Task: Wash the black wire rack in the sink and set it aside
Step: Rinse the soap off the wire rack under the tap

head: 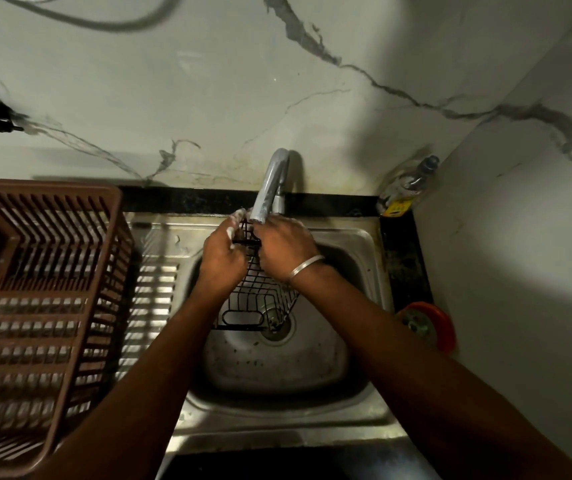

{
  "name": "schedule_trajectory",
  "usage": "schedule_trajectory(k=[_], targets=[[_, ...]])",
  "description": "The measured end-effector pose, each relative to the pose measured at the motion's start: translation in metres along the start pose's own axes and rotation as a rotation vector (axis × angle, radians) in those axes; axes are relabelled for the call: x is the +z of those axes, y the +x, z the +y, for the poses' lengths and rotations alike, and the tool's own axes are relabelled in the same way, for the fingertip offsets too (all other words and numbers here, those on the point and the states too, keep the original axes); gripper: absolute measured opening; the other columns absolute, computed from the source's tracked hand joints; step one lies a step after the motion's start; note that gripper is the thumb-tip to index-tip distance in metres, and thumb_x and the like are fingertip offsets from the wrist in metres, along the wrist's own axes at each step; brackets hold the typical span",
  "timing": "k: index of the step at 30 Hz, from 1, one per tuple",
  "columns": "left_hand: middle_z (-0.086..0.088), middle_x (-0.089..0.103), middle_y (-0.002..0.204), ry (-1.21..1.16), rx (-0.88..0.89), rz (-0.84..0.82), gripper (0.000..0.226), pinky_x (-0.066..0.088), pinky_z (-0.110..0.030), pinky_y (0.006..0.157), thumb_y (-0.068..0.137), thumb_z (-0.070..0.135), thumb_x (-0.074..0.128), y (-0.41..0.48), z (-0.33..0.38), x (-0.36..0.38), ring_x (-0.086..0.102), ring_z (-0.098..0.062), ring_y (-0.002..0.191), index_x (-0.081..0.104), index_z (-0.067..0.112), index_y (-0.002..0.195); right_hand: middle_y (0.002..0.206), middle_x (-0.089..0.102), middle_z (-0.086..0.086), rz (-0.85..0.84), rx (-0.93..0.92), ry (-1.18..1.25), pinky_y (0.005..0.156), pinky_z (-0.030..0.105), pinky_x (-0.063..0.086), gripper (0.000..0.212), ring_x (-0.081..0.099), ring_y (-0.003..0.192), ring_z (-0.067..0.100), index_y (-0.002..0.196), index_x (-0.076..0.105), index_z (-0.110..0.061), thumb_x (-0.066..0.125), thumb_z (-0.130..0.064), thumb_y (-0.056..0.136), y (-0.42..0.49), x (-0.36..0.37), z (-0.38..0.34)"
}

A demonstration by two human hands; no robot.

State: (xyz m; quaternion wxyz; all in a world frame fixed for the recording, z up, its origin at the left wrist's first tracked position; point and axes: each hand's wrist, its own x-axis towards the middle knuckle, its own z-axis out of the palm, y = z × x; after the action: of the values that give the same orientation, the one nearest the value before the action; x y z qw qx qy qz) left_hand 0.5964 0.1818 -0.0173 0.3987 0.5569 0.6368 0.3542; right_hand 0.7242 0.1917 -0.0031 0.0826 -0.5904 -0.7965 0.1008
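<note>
Both hands gripped the black wire rack (258, 299) over the steel sink (357, 244), under the grey faucet (270, 183). The left hand (223, 258) showed soap foam; the right hand (286, 249) wore a bangle (307, 268). A brown plastic basket (42, 289) stood left.

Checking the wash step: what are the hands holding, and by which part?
The left hand and right hand hold the black wire rack at its far end.

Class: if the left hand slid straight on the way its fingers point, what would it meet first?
Probably the tap spout: the left hand, gripping the wire rack, points toward its outlet. Depth is unclear, so it might pass beneath.
</note>
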Motion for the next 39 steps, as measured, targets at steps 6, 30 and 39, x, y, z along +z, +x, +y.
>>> schedule_trajectory(k=[6, 30, 39], targets=[[-0.001, 0.059, 0.15, -0.05, -0.036, 0.01, 0.069, 0.039, -0.03, 0.122, 0.09, -0.019, 0.04, -0.012, 0.003, -0.012, 0.05, -0.007, 0.141, 0.056, 0.01, 0.151, 0.15, 0.05, 0.011, -0.006, 0.035, -0.003, 0.119, 0.05, 0.031, 0.063, 0.045, 0.14, 0.032, 0.15, 0.041, -0.017, 0.061, -0.014, 0.09, -0.015, 0.004, 0.007], [0.002, 0.081, 0.105, -0.433, -0.29, 0.172, 0.045, 0.062, -0.048, 0.097, 0.096, -0.011, 0.051, 0.0, -0.003, -0.019, 0.076, -0.016, 0.105, 0.081, 0.023, 0.1, 0.127, 0.069, 0.005, 0.129, -0.026, 0.13, 0.095, 0.039, 0.057, 0.037, 0.066, 0.111, 0.022, 0.131, 0.065, -0.022, 0.062, -0.009, 0.096, -0.009, -0.014, 0.019], [0.004, 0.077, 0.117, -0.483, -0.285, 0.165, 0.06, 0.059, -0.05, 0.103, 0.096, -0.014, 0.043, 0.001, 0.0, -0.022, 0.07, -0.017, 0.119, 0.083, 0.03, 0.098, 0.14, 0.06, 0.003, 0.089, 0.142, 0.388, 0.105, 0.034, 0.052, 0.05, 0.058, 0.126, 0.018, 0.136, 0.062, -0.024, 0.06, -0.001, 0.093, -0.003, -0.01, 0.035]])
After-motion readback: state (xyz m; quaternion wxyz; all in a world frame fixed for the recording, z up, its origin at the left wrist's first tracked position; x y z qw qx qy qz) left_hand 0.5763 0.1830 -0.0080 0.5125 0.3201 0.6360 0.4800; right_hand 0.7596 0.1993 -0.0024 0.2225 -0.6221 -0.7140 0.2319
